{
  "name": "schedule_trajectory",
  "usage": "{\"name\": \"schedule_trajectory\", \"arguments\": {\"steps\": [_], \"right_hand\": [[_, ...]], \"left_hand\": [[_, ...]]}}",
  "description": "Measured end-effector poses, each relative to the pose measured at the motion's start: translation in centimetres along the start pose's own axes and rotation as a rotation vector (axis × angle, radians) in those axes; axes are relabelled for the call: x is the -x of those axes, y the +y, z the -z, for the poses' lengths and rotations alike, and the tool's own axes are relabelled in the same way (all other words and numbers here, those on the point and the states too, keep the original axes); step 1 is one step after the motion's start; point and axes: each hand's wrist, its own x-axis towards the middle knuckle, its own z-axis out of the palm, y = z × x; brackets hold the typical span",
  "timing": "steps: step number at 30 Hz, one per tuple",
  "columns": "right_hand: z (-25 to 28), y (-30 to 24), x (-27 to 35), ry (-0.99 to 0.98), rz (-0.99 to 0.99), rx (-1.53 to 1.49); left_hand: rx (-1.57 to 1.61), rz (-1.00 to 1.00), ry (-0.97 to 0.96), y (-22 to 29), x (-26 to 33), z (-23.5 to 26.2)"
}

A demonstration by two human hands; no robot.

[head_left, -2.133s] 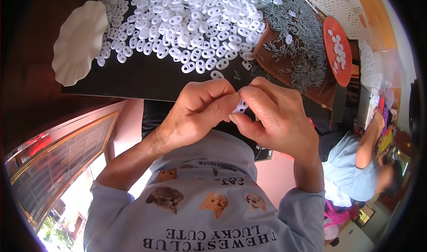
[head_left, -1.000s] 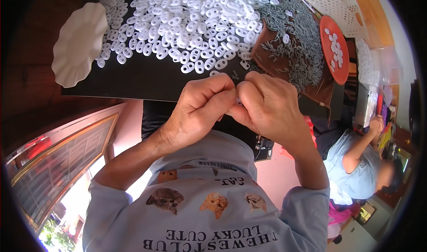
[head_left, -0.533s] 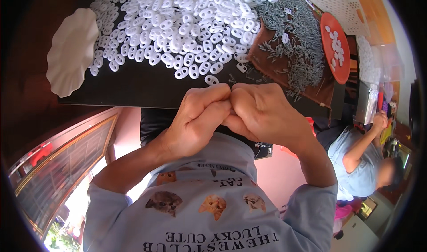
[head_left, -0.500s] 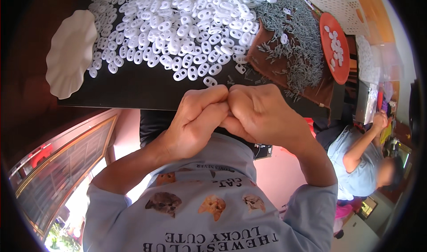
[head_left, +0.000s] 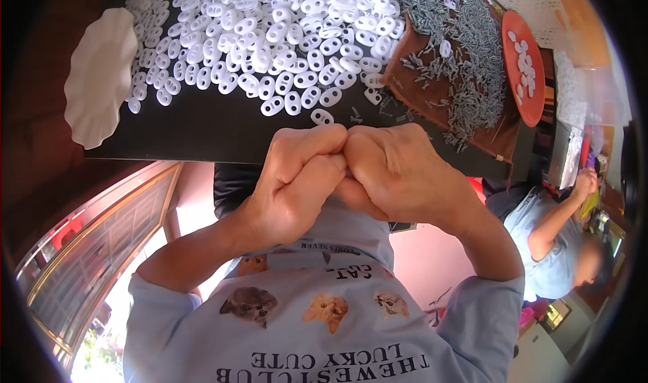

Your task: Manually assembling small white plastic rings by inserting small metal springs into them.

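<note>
My left hand (head_left: 295,184) and my right hand (head_left: 398,173) are pressed together at the table's front edge, fingers curled inward and knuckles touching. Whatever sits between the fingers is hidden. Just beyond them lies a single white oval cord lock piece (head_left: 322,117) with two holes. A few loose metal springs (head_left: 356,117) are scattered to its right. Behind spreads a big heap of the same white two-hole pieces (head_left: 270,38). To the right, many small grey springs (head_left: 472,72) are piled on a brown cloth (head_left: 420,89).
On the black table (head_left: 196,133), a white scalloped dish (head_left: 101,79) stands at the left. An orange-red plate (head_left: 532,109) with several small white pieces is at the right edge. Farther right sits another person (head_left: 543,248) with hands raised together. A framed window panel (head_left: 101,234) is at lower left.
My hands stay pressed together in nearly the same pose. The view has shifted a little, so the table's right side appears farther right.
</note>
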Motion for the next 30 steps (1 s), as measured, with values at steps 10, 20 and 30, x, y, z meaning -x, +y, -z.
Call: {"name": "schedule_trajectory", "arguments": {"steps": [10, 20, 30], "right_hand": [[0.4, -0.2, 0.5, 0.045, -0.056, -0.103], [1.7, -0.5, 1.4, 0.033, -0.342, -0.602], [5.4, 2.1, 3.8, 0.291, -0.368, -0.324]], "left_hand": [[-0.068, -0.051, -0.090, 0.4, 0.2, 0.9], [-0.047, -0.014, -0.136, 0.9, 0.4, 1.1], [-0.373, -0.283, -0.017, 2.1, -0.1, -0.8]]}}
